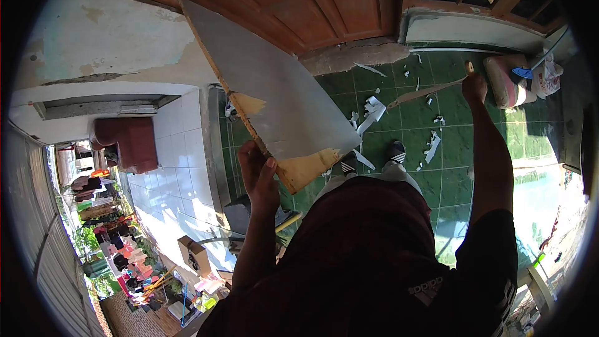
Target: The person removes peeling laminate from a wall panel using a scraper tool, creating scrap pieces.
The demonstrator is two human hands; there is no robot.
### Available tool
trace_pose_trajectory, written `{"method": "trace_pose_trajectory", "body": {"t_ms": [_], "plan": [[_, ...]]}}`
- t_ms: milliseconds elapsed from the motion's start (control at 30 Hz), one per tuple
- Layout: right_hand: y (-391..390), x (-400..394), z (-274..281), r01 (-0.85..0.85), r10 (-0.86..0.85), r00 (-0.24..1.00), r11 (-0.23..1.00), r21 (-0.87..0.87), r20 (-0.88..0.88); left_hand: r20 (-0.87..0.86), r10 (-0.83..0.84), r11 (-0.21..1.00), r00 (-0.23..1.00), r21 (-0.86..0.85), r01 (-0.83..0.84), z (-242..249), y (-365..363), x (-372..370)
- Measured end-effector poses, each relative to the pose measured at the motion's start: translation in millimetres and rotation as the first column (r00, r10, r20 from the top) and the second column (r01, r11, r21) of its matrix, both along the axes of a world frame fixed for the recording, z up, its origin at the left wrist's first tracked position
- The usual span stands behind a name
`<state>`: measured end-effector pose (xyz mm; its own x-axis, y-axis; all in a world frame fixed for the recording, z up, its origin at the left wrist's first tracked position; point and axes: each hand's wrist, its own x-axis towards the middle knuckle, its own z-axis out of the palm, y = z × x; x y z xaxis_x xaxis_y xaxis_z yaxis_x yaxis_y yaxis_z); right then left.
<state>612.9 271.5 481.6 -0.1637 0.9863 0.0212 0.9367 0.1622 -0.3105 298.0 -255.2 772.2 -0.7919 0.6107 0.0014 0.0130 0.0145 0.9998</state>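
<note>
My left hand [259, 171] grips the lower left edge of a large board [274, 81], thumb on its face and fingers behind. Its face is grey, with bare yellowish wood at the bottom corner and in a patch along the left edge. The board tilts up and away from me. Out to the right, my right hand [475, 87] is closed around the wooden handle of what looks like a handsaw [427, 92]. Its long, narrow blade points left toward the board, its tip apart from the board's right side in this view.
Torn white scraps [373, 111] lie on the green tiled floor [446, 178] around my feet. A panelled wooden door [312, 0] stands ahead. Cushions [508, 81] and a plastic bag [548, 78] are at the right. A maroon seat [128, 143] and a cardboard box [194, 256] are left.
</note>
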Motion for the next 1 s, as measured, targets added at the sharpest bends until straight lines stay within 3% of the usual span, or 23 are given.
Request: {"method": "trace_pose_trajectory", "body": {"t_ms": [133, 267, 300, 367, 433, 500, 567, 600, 633, 667, 800, 900, 1000], "plan": [[51, 45, 17, -0.051, 0.051, 0.999, 0.990, 0.128, -0.004, 0.057, 0.013, 1.000, 0.998, 0.026, -0.015, -2, 0, 2], [35, 32, 24, -0.181, 0.182, 0.983, 0.981, 0.075, -0.013, 0.118, 0.040, 0.998, 0.992, 0.046, -0.046, -6, 3, 9], [20, 20, 23, -0.261, 0.275, 0.959, 0.949, 0.175, -0.063, 0.117, 0.038, 0.998, 0.992, 0.042, -0.043, -4, 4, 12], [-26, -23, 63, -0.426, 0.423, 0.904, 0.903, -0.052, -0.069, 0.114, 0.037, 0.998, 0.993, 0.037, -0.041, 0, 10, 17], [-77, -58, 74, -0.502, 0.480, 0.833, 0.865, -0.008, -0.273, 0.107, 0.037, 0.998, 0.994, 0.050, -0.043, -2, 13, 21], [-110, -98, 79, -0.608, 0.584, 0.791, 0.785, -0.119, -0.183, 0.097, 0.016, 0.998, 0.995, 0.064, -0.022, -3, 15, 21], [-161, -132, 109, -0.647, 0.582, 0.733, 0.756, -0.098, -0.352, 0.092, 0.020, 0.997, 0.996, 0.068, -0.026, -4, 15, 23], [-189, -149, 137, -0.718, 0.579, 0.633, 0.688, -0.110, -0.513, 0.090, 0.019, 0.997, 0.996, 0.074, -0.026, -5, 16, 23], [-217, -163, 168, -0.783, 0.528, 0.520, 0.609, -0.128, -0.672, 0.092, 0.023, 0.996, 0.995, 0.087, -0.031, -10, 15, 23], [-245, -175, 196, -0.809, 0.407, 0.498, 0.535, -0.242, -0.766, 0.101, 0.017, 0.996, 0.995, 0.090, -0.026, -11, 14, 23], [-324, -209, 262, -0.946, 0.184, 0.208, 0.288, -0.150, -0.961, 0.124, -0.022, 0.991, 0.992, 0.136, 0.004, -16, 10, 18], [-351, -224, 279, -0.947, 0.217, 0.142, 0.315, -0.068, -0.966, 0.160, -0.038, 0.988, 0.986, 0.152, 0.014, -16, 4, 15], [-355, -230, 274, -0.922, 0.048, 0.233, 0.329, -0.205, -0.971, 0.138, -0.065, 0.986, 0.988, 0.161, 0.043, -15, -2, 10]]}}
